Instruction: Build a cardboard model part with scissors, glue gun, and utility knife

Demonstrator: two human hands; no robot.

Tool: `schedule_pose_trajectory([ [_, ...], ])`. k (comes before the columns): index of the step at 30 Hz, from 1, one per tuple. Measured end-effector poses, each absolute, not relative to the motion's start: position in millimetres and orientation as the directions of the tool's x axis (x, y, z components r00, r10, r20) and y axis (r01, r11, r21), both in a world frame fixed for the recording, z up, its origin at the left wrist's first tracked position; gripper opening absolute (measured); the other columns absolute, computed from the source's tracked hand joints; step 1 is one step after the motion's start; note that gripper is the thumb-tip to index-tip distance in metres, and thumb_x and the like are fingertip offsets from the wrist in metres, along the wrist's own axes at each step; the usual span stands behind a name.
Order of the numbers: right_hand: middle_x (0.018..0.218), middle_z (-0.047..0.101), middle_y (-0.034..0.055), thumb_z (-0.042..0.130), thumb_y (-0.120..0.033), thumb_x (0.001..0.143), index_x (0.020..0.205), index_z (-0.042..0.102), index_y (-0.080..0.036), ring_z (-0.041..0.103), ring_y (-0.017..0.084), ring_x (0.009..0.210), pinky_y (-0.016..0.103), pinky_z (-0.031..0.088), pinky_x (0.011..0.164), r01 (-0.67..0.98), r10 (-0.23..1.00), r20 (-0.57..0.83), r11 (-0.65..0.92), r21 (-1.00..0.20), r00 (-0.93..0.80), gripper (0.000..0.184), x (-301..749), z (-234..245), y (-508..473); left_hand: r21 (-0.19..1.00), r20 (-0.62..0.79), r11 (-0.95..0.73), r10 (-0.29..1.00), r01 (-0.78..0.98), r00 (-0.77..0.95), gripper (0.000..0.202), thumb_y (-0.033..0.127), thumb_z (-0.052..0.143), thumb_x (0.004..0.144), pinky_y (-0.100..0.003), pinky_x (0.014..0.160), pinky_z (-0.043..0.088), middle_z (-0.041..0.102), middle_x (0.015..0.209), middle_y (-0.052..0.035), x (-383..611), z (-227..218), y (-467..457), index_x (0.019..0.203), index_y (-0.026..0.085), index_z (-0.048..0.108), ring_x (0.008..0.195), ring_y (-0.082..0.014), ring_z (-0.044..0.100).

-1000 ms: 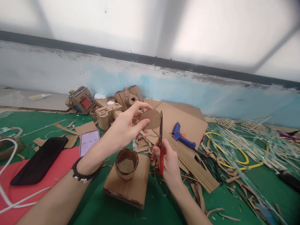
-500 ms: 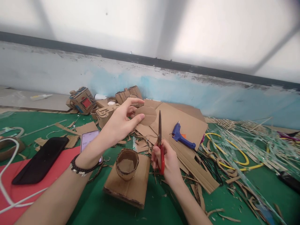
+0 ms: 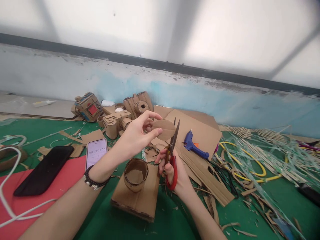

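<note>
Cardboard disc (image 3: 163, 129) pinched by left hand (image 3: 136, 136) fingers; right hand (image 3: 172, 173) fingers grip open red scissors (image 3: 172, 156)

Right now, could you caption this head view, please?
Left hand holds cardboard disc at open red scissors in right hand.

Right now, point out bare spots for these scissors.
Bare green mat lies between the left forearm and the cardboard block; bare red sheet beside the black phone. Right of the scissors, scraps and yellow cable crowd everything.
</note>
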State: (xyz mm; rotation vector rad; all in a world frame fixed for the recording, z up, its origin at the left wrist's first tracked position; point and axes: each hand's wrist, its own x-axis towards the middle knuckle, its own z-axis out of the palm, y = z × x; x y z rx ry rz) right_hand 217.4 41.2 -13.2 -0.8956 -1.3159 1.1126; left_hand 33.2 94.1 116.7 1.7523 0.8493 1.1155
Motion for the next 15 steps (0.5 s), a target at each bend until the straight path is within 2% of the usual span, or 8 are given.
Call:
schedule_pose_trajectory([
  [3, 0.086, 0.067, 0.0007, 0.075, -0.09, 0.08, 0.113, 0.056, -0.027, 0.049, 0.012, 0.054, 0.025, 0.041, 0.046, -0.085, 0.959, 0.273, 0.267, -0.96, -0.071, 0.073, 218.6, -14.8, 41.8, 0.91, 0.355, -0.408, 0.864, 0.081, 0.358, 0.027, 0.031, 0.071, 0.096, -0.023, 0.05, 0.05, 0.07, 0.099, -0.0032, 34.6, 116.4, 93.0, 0.12, 0.024, 0.061, 0.065, -0.0129, 0.056],
  [9, 0.078, 0.065, -0.0018, 0.071, -0.093, 0.08, 0.109, 0.055, -0.026, 0.045, 0.011, 0.047, 0.025, 0.04, 0.044, -0.068, 0.961, 0.27, 0.266, -0.961, -0.059, 0.074, 218.9, -17.0, 41.8, 0.904, 0.365, -0.42, 0.858, 0.084, 0.362, 0.024, 0.029, 0.07, 0.096, -0.021, 0.049, 0.048, 0.072, 0.097, -0.0021, 35.0, 117.4, 91.9, 0.117, 0.024, 0.059, 0.064, -0.0122, 0.059],
  [15, 0.067, 0.061, -0.0045, 0.06, -0.087, 0.094, 0.108, 0.056, -0.026, 0.055, 0.014, 0.049, 0.025, 0.042, 0.045, 0.033, 0.963, 0.268, 0.269, -0.963, -0.037, 0.063, 225.1, -23.8, 38.8, 0.891, 0.377, -0.439, 0.857, 0.116, 0.352, 0.025, 0.032, 0.071, 0.096, -0.021, 0.047, 0.05, 0.068, 0.096, -0.0004, 33.7, 117.1, 92.3, 0.119, 0.025, 0.062, 0.062, -0.0116, 0.056],
])
